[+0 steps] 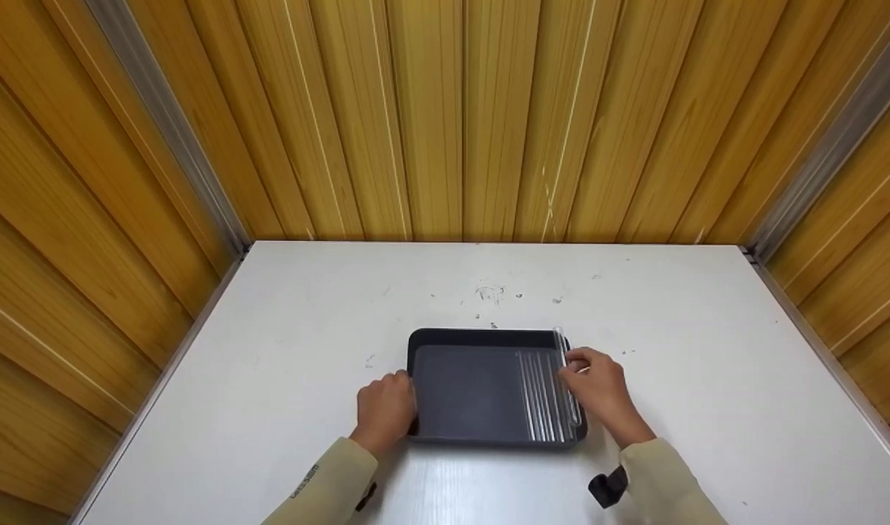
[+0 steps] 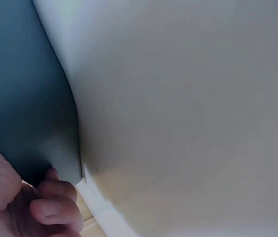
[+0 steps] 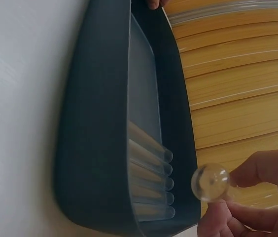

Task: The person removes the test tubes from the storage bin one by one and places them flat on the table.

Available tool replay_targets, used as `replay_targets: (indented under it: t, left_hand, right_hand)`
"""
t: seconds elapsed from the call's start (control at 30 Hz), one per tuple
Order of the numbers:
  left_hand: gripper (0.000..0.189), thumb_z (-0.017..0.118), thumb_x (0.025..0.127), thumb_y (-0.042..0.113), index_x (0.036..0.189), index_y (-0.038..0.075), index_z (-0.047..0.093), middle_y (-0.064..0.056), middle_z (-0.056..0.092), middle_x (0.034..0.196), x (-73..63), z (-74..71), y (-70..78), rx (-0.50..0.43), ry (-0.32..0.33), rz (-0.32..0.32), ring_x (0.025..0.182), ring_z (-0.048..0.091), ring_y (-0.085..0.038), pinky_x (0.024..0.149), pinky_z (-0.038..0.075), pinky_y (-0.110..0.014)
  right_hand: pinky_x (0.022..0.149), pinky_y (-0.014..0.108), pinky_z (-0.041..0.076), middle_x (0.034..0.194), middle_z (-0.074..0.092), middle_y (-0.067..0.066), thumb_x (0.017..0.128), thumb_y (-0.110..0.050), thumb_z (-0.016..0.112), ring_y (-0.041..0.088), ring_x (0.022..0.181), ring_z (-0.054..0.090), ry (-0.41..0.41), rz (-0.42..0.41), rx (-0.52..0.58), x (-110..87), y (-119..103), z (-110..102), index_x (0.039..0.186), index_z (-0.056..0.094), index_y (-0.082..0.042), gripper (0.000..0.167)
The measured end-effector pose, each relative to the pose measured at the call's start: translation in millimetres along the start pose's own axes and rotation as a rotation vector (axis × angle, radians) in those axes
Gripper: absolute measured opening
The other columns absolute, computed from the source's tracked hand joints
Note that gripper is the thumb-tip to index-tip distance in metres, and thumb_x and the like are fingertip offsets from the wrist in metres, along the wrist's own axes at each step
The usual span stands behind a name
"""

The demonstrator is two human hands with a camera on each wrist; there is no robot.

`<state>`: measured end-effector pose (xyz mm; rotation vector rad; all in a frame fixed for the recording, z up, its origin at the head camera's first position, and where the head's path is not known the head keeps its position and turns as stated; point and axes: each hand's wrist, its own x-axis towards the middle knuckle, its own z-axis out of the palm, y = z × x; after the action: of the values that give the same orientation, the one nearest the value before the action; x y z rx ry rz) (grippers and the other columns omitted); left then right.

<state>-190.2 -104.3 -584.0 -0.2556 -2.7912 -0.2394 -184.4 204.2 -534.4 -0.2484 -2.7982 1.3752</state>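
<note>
Beige fabric sleeve [image 1: 328, 485] nearest, at lower left; past it the left hand [image 1: 386, 408] grips the left wall of a dark grey, rectangular, round-cornered tray [image 1: 466, 394]. Clear, slender, straight tubes [image 3: 151, 177] lie side by side at the tray's right. Above that end, the right hand [image 1: 598, 383] pinches another transparent tube [image 3: 210, 182] between thumb and fingers; whether it touches the tray I cannot tell. The tray sits on a white tabletop [image 1: 306, 313] with small dark scuffs, bounded by yellow-brown, wood-grained slatted walls [image 1: 426, 117] and grey metal corner posts [image 1: 168, 120]. Only the left wrist view shows fingertips curled at the tray's edge; only the right wrist view shows five rounded tube ends inside. Dark lettering on the left sleeve is too small to read surely.
</note>
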Motion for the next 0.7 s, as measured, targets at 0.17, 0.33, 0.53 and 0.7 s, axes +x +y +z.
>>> replay_targets:
  t: [0.17,0.33,0.53,0.7]
  left_hand:
    - [0.024,0.057,0.093,0.015,0.072,0.003,0.061,-0.009,0.059,0.059,-0.3,1.1,-0.2,0.011,0.006,-0.002,0.05,0.059,-0.026,0.043,0.043,-0.039]
    - [0.024,0.058,0.092,0.013,0.07,0.004,0.06,-0.009,0.058,0.057,-2.1,2.5,-1.0,0.018,0.019,-0.004,0.048,0.058,-0.026,0.042,0.042,-0.038]
    - [0.024,0.059,0.091,0.012,0.069,0.004,0.061,-0.008,0.057,0.056,-2.0,2.3,0.0,0.017,0.025,-0.012,0.047,0.058,-0.024,0.041,0.042,-0.037]
    - [0.025,0.058,0.093,0.015,0.071,0.003,0.062,-0.009,0.059,0.058,0.1,1.2,1.4,0.017,0.006,-0.018,0.049,0.059,-0.025,0.043,0.043,-0.037]
  right_hand:
    - [0.069,0.027,0.046,0.101,0.065,0.015,0.086,-0.013,0.06,0.023,0.09,0.063,0.007,-0.002,-0.021,-0.2,2.3,-4.1,0.117,0.062,0.003,0.035]
    - [0.07,0.027,0.045,0.102,0.065,0.015,0.087,-0.014,0.058,0.023,0.091,0.061,-0.003,0.021,-0.029,-1.6,4.0,-5.5,0.119,0.062,0.003,0.036]
    - [0.071,0.028,0.044,0.103,0.065,0.018,0.088,-0.015,0.058,0.025,0.092,0.061,0.006,0.032,-0.039,-1.3,8.7,-7.4,0.119,0.061,0.005,0.036]
    - [0.072,0.029,0.045,0.104,0.066,0.018,0.088,-0.016,0.057,0.026,0.092,0.061,0.018,0.033,-0.044,-1.0,14.3,-10.2,0.117,0.062,0.004,0.035]
